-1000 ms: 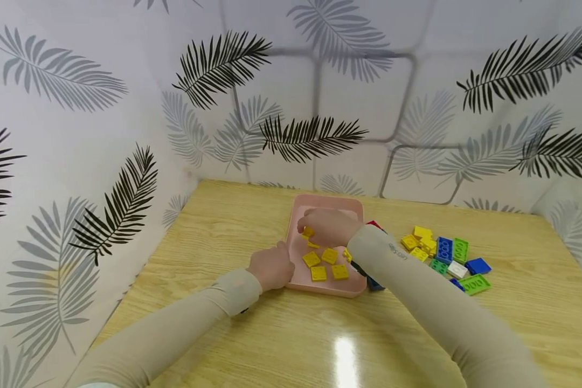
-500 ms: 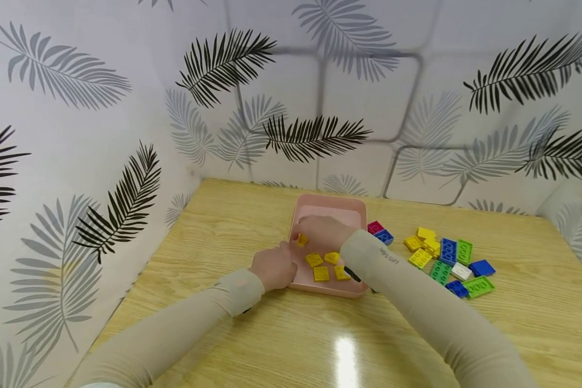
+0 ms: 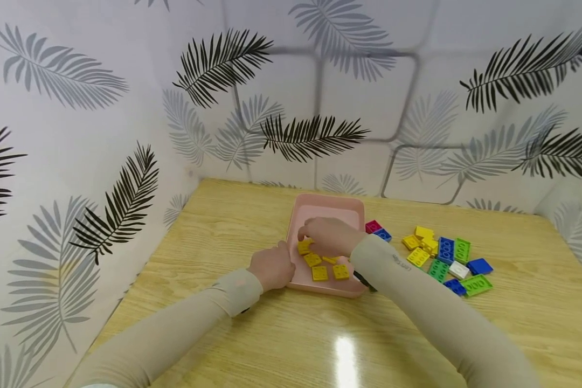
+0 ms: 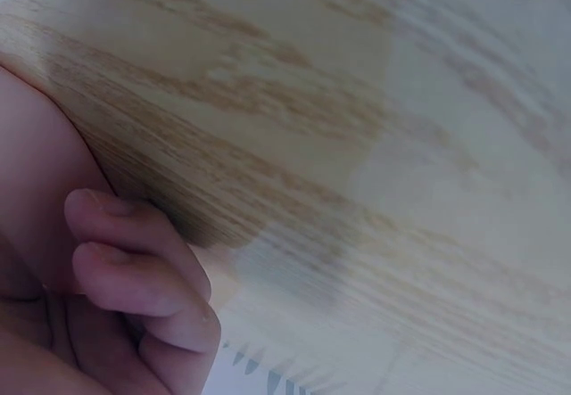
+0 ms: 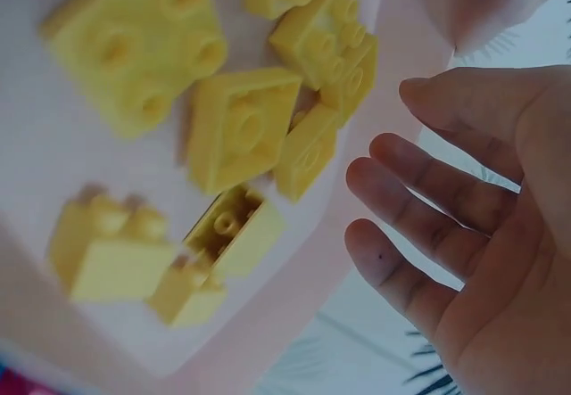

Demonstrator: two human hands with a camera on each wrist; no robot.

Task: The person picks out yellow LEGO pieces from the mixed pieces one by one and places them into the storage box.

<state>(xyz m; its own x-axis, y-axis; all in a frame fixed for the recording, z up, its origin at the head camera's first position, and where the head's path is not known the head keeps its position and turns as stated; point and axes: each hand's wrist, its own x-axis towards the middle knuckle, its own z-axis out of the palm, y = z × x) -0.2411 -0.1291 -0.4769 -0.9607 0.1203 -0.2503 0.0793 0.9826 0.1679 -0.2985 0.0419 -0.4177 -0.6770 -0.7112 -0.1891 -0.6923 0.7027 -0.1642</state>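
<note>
Your right hand (image 3: 331,236) hovers open-fingered over the yellow bricks (image 3: 326,267) mid-frame in the pink tray (image 3: 327,207) — lift straight clear. Your left hand (image 3: 270,267), fingers curled, seems to steady the tray's edge — keep it there.

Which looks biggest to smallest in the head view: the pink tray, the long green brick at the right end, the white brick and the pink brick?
1. Pink tray, by far the largest.
2. Long green brick.
3. White brick and pink brick look about alike; the pink one lies farther from the camera, so I will not rank them.
</note>
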